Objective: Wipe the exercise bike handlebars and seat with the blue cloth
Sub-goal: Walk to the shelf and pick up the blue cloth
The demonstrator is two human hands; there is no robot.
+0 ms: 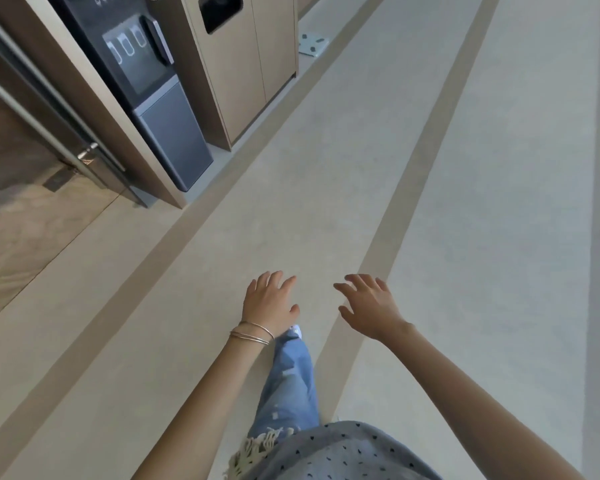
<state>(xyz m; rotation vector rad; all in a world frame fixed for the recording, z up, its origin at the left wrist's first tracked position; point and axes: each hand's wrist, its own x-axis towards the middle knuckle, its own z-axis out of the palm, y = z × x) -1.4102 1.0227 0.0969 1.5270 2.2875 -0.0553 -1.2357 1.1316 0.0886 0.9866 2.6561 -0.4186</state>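
Plainly, neither the blue cloth nor the exercise bike shows anywhere in the head view, so the task's things lie somewhere out of frame and the wiping has not begun. Both hands are held out ahead of the body, palms down and empty: the left hand (270,299), with thin bangles (252,333) at the wrist, has its fingers loosely spread, and the right hand (368,304) is likewise spread and holds nothing. Below them a leg in pale blue jeans (290,382) steps forward over a light floor (499,202) crossed by darker bands (409,168), which suggests the person is walking to fetch the cloth or reach the bike. To the left stand a dark water dispenser (146,81) and a tan cabinet (243,71) with a dark opening in its front; a small patterned item (313,44) lies on the floor beyond the cabinet, too far off to identify. As for handling, a cleaning cloth should be light, soft and limp, with no fixed shape, so it is best gathered in the palm or folded into a pad under flat fingers rather than pinched by a corner. Handlebars would suit wrapping the cloth around the bar and sliding along; the seat would suit broad flat strokes.
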